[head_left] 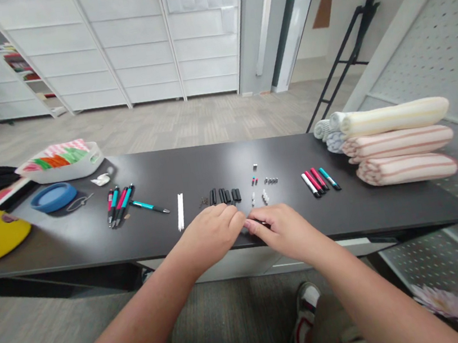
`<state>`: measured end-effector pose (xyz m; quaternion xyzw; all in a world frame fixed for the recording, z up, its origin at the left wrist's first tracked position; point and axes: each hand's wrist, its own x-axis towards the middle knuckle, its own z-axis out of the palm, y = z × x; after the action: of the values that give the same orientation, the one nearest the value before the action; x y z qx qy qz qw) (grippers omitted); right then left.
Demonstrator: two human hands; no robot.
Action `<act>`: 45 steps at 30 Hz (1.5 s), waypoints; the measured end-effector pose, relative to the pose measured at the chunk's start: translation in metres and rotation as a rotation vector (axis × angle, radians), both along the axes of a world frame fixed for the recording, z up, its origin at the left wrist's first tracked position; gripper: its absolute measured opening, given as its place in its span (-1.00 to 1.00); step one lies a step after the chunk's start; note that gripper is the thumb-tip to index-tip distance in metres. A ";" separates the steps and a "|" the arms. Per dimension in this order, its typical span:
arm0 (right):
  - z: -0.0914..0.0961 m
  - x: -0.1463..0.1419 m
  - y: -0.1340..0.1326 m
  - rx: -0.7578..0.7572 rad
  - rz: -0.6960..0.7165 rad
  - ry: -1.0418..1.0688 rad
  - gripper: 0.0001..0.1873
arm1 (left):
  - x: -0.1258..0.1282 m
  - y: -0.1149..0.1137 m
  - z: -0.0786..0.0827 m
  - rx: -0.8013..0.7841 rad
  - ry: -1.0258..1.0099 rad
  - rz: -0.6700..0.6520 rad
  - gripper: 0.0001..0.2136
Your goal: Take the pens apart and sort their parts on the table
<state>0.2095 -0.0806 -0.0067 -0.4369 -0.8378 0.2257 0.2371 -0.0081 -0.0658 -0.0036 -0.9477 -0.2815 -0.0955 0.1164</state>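
Black table (366, 209), near edge: left hand (210, 236) curled, grip unclear; right hand (286, 231) fingers (254, 224) pinched a small dark part (263, 223), just below black pen barrels (226, 196).

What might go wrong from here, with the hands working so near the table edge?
The small dark part at the fingers of the right hand seems to be just above the table edge, so it may fall to the floor if it slips. The left hand is close to the row of black pen barrels; one careless move might knock them out of line or make them roll.
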 end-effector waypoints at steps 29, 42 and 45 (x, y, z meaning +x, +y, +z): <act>0.003 0.006 -0.001 -0.014 0.051 0.044 -0.58 | 0.003 -0.012 -0.007 0.047 -0.041 0.193 -0.72; 0.003 0.007 -0.002 -0.046 0.005 0.052 -0.58 | 0.001 -0.012 -0.008 0.059 -0.073 0.291 -0.61; 0.003 0.007 -0.003 -0.056 0.001 0.060 -0.56 | -0.002 -0.009 -0.009 0.079 -0.082 0.246 -0.58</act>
<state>0.2161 -0.0836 -0.0036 -0.4361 -0.8239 0.2620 0.2496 -0.0096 -0.0744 -0.0121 -0.8959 -0.3962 -0.1302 0.1530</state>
